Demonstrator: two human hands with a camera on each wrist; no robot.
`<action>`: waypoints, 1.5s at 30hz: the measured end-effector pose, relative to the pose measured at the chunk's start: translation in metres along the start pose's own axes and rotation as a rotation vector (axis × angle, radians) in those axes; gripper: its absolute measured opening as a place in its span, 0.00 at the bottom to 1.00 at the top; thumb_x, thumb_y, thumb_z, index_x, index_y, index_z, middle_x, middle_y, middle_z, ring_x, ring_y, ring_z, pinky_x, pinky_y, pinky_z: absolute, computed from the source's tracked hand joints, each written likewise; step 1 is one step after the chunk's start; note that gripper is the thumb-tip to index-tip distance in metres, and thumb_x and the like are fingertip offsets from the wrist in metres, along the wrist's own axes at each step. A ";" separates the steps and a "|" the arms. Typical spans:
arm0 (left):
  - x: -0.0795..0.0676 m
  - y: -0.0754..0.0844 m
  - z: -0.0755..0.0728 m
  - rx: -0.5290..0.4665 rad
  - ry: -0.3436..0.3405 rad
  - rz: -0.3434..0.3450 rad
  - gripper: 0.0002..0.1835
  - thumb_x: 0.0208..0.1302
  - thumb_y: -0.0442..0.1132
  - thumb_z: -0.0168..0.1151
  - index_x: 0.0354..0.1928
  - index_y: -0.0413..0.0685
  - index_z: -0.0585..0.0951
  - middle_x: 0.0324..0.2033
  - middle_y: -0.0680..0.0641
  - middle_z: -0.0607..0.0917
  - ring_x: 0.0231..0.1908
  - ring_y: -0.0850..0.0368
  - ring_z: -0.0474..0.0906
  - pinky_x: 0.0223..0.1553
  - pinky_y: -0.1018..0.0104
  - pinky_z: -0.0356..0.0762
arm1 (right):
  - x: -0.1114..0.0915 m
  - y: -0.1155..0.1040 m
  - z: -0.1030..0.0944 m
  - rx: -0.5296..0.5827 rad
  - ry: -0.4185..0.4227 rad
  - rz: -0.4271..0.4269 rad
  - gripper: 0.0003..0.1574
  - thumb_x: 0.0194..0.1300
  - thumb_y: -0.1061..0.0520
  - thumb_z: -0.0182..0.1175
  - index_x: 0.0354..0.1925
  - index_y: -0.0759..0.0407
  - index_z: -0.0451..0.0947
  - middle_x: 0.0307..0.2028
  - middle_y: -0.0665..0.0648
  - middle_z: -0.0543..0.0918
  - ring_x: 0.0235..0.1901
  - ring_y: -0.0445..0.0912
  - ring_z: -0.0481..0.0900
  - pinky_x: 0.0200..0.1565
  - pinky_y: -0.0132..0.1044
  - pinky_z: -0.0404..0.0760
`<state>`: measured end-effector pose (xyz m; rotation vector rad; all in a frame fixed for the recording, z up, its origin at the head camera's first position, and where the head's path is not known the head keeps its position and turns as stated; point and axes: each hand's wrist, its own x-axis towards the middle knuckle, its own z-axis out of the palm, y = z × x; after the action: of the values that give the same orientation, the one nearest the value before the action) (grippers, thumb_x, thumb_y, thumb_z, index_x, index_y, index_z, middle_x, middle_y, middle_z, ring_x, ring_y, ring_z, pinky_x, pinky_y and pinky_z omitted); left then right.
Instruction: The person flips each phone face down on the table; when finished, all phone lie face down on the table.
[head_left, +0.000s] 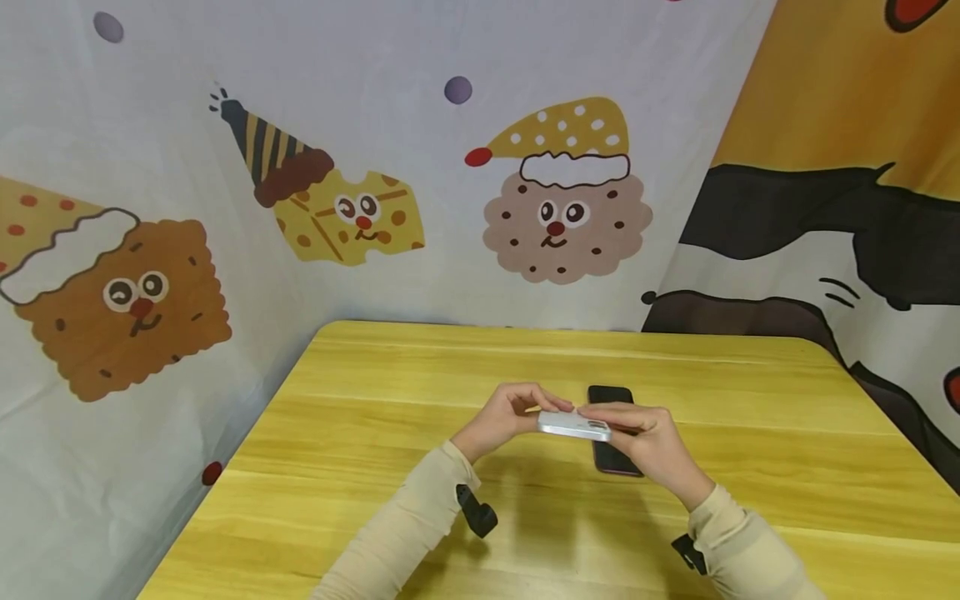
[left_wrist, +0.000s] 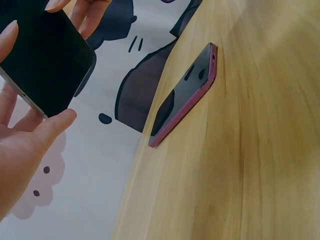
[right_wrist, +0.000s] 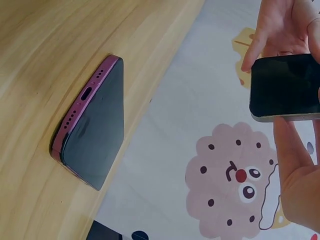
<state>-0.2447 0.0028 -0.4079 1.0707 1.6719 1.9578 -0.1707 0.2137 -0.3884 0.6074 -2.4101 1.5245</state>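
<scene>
Both hands hold a white phone [head_left: 570, 426] above the table, its silvery edge toward the head camera. My left hand [head_left: 504, 419] grips one end, thumb below and fingers on top. At the other end, by the camera bump, my right hand [head_left: 654, 442] pinches it between thumb and fingers. The dark screen [left_wrist: 47, 60] of the held phone shows in both wrist views. Beneath, a second phone [head_left: 618, 461] with a dark screen lies face up on the table, partly hidden by the right hand. Its pinkish-purple frame [right_wrist: 82, 97] and charging port show in the right wrist view.
The yellow wood-grain table [head_left: 360, 450] reaches back to a white cloth backdrop [head_left: 420, 50] printed with cartoon biscuits and cheese. Black straps with small devices [head_left: 477, 512] sit at both wrists over beige sleeves [head_left: 405, 525].
</scene>
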 end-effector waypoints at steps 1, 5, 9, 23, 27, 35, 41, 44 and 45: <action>0.000 0.000 0.001 0.000 0.014 -0.016 0.14 0.54 0.33 0.62 0.34 0.25 0.73 0.45 0.32 0.78 0.46 0.56 0.78 0.45 0.61 0.78 | 0.000 0.000 0.001 -0.005 0.013 -0.002 0.15 0.55 0.66 0.59 0.43 0.60 0.81 0.44 0.59 0.82 0.40 0.31 0.78 0.37 0.28 0.80; 0.004 -0.003 0.008 -0.025 0.114 -0.090 0.10 0.53 0.33 0.62 0.30 0.32 0.74 0.33 0.48 0.84 0.38 0.59 0.79 0.44 0.61 0.78 | 0.001 0.002 0.003 -0.067 0.106 0.017 0.16 0.56 0.60 0.60 0.44 0.57 0.80 0.37 0.53 0.84 0.36 0.32 0.79 0.37 0.28 0.80; 0.010 -0.005 0.019 -0.087 0.232 -0.177 0.06 0.56 0.36 0.60 0.29 0.42 0.73 0.20 0.56 0.78 0.27 0.62 0.75 0.32 0.67 0.77 | 0.004 0.006 0.006 -0.156 0.221 0.076 0.29 0.57 0.57 0.60 0.58 0.53 0.68 0.33 0.57 0.84 0.29 0.31 0.79 0.31 0.25 0.77; 0.015 0.009 0.036 -0.202 0.353 -0.272 0.18 0.59 0.41 0.57 0.53 0.56 0.76 0.45 0.41 0.80 0.32 0.60 0.81 0.31 0.62 0.81 | 0.012 0.010 0.022 -0.140 0.080 0.193 0.38 0.63 0.48 0.53 0.67 0.44 0.50 0.44 0.65 0.79 0.34 0.45 0.81 0.31 0.29 0.79; 0.014 0.011 0.038 -0.178 0.351 -0.320 0.19 0.61 0.47 0.54 0.56 0.61 0.73 0.50 0.44 0.78 0.39 0.59 0.79 0.34 0.62 0.80 | 0.012 0.012 0.026 -0.131 0.011 0.222 0.41 0.64 0.45 0.50 0.68 0.42 0.42 0.58 0.67 0.68 0.44 0.50 0.79 0.38 0.34 0.79; 0.009 0.012 0.039 -0.187 0.066 -0.393 0.23 0.63 0.63 0.32 0.62 0.87 0.49 0.67 0.53 0.54 0.62 0.47 0.60 0.57 0.48 0.65 | 0.012 0.013 0.027 0.171 -0.144 0.352 0.38 0.69 0.41 0.36 0.67 0.36 0.27 0.69 0.61 0.36 0.63 0.61 0.54 0.54 0.54 0.69; 0.008 0.008 0.039 -0.113 0.044 -0.361 0.23 0.66 0.59 0.30 0.61 0.90 0.43 0.63 0.45 0.61 0.46 0.54 0.72 0.48 0.58 0.71 | 0.013 0.009 0.026 0.392 -0.217 0.376 0.39 0.67 0.38 0.33 0.67 0.36 0.24 0.69 0.63 0.39 0.61 0.56 0.61 0.56 0.49 0.70; 0.005 0.008 0.038 -0.073 0.035 -0.340 0.25 0.67 0.56 0.33 0.62 0.89 0.41 0.58 0.43 0.67 0.40 0.56 0.75 0.38 0.66 0.71 | 0.012 0.006 0.024 0.485 -0.253 0.360 0.38 0.68 0.38 0.32 0.67 0.37 0.25 0.62 0.59 0.59 0.50 0.46 0.74 0.50 0.41 0.76; 0.004 0.009 0.037 -0.062 0.022 -0.325 0.26 0.67 0.54 0.34 0.62 0.88 0.41 0.58 0.43 0.67 0.41 0.55 0.75 0.37 0.67 0.71 | 0.011 0.005 0.024 0.523 -0.271 0.354 0.38 0.68 0.38 0.32 0.67 0.37 0.25 0.58 0.56 0.64 0.46 0.43 0.75 0.48 0.39 0.77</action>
<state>-0.2182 0.0291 -0.3977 0.7045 1.6644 1.8025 -0.1827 0.1919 -0.3985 0.5217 -2.3986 2.4024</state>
